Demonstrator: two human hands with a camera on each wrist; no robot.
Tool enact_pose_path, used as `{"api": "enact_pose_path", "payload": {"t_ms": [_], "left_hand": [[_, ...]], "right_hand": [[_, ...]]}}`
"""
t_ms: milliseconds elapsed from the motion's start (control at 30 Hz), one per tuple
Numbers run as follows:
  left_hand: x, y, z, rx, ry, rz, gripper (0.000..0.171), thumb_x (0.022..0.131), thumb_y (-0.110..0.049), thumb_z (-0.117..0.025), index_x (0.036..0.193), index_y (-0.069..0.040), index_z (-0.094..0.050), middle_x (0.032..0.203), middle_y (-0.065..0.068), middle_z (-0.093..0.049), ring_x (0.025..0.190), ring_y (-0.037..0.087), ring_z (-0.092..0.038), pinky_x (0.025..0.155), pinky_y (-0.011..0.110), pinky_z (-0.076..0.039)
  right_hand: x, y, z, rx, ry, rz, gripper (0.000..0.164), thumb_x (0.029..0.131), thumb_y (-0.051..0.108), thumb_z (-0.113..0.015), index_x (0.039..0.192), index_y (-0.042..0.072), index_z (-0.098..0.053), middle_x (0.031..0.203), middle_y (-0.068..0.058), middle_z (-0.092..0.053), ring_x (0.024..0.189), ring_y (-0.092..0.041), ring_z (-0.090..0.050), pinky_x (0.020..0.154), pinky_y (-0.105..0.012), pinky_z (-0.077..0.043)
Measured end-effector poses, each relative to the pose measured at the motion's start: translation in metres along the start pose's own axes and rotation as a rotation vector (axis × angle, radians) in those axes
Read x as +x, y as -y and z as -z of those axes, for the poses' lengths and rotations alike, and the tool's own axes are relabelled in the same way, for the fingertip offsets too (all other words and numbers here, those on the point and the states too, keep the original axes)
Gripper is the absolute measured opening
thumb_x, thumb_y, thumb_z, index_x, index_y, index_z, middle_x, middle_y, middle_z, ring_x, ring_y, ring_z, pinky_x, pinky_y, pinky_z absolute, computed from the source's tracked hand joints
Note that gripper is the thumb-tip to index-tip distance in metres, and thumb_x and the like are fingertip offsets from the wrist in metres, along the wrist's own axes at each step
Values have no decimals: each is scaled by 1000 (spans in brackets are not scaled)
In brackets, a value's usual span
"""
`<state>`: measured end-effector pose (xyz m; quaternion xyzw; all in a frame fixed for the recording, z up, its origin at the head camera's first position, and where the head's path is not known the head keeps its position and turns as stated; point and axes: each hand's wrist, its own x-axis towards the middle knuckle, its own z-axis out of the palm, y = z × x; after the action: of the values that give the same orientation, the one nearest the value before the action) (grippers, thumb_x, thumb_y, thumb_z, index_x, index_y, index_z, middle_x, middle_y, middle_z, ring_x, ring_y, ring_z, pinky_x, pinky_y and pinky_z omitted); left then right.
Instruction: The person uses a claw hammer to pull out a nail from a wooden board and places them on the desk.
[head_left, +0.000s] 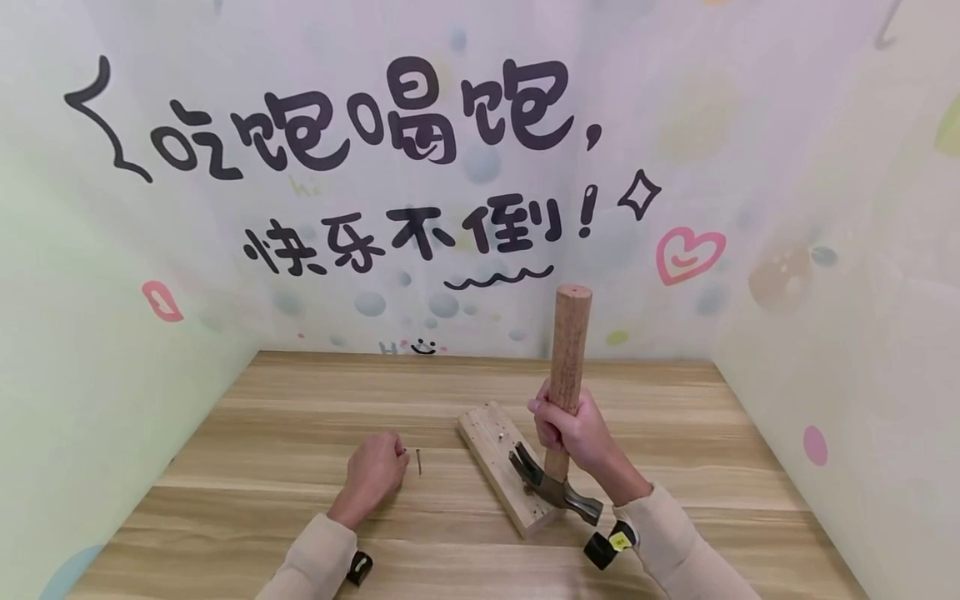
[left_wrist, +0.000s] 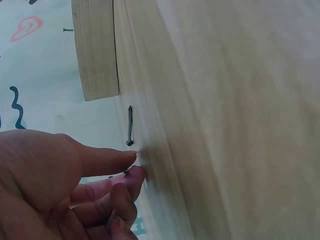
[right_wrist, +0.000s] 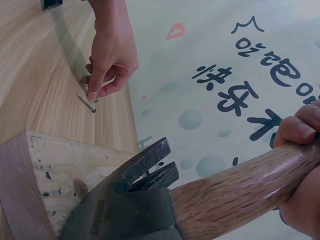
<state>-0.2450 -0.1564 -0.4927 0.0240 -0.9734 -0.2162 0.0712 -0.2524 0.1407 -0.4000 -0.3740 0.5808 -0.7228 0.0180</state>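
My right hand (head_left: 573, 429) grips the wooden handle of a claw hammer (head_left: 572, 350), low down near the metal head. The handle points up. The head hangs at the near right part of a wooden block (head_left: 487, 467), its claw towards the left; whether it touches the wood I cannot tell. A nail (left_wrist: 68, 30) sticks out of the block. Left of the block, my left hand (head_left: 375, 467) is at the tabletop, thumb and forefinger pinching a small dark nail (right_wrist: 96, 101), mostly hidden. Another nail (left_wrist: 130, 125) lies just beyond those fingertips.
The wood-grain table (head_left: 285, 417) meets a printed back wall (head_left: 450, 321) and side walls. Small dark holes or marks dot the block's top. A black camera strap (head_left: 600, 550) is on the right wrist, another camera strap (head_left: 360, 568) on the left.
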Motion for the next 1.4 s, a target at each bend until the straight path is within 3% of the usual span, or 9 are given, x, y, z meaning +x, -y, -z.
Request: {"api": "enact_pose_path", "payload": {"t_ms": [533, 933, 1100, 1200, 1400], "left_hand": [[1, -2, 2, 47, 29, -6, 19, 81, -17, -69, 67, -13, -56, 65, 1, -56, 58, 17, -52, 49, 35, -40], [2, -2, 5, 31, 81, 17, 21, 83, -19, -67, 68, -12, -53, 63, 0, -51, 56, 16, -47, 47, 30, -34], [6, -4, 5, 18, 30, 17, 13, 83, -19, -64, 82, -6, -60, 72, 5, -59, 58, 18, -51, 48, 31, -38], [10, -10, 5, 13, -16, -12, 22, 84, -21, -62, 97, -3, -62, 85, 10, -64, 64, 20, -55, 52, 34, -43], [19, -30, -3, -1, -84, -93, 28, 87, -28, -61, 106, -7, -64, 93, 10, -67, 81, 26, -62, 65, 41, -48]], "right_hand": [[-3, 0, 2, 11, 2, 2, 14, 90, -8, -45, 78, -4, -38, 48, -13, -32, 37, -27, -28, 32, -34, -27], [-2, -1, 5, 26, -22, -18, 18, 92, -2, -47, 77, 0, -38, 46, -9, -32, 36, -24, -27, 32, -31, -27], [-2, -2, 6, 18, -20, -14, 17, 92, -2, -46, 77, 0, -38, 46, -10, -32, 36, -23, -29, 33, -31, -28], [-1, -3, 7, 27, -23, -12, 17, 92, -2, -46, 77, 0, -38, 46, -10, -33, 35, -24, -28, 32, -31, -28], [0, -4, 8, 52, -17, -10, 17, 93, -2, -45, 78, 1, -39, 46, -8, -33, 35, -23, -27, 32, -31, -26]]}}
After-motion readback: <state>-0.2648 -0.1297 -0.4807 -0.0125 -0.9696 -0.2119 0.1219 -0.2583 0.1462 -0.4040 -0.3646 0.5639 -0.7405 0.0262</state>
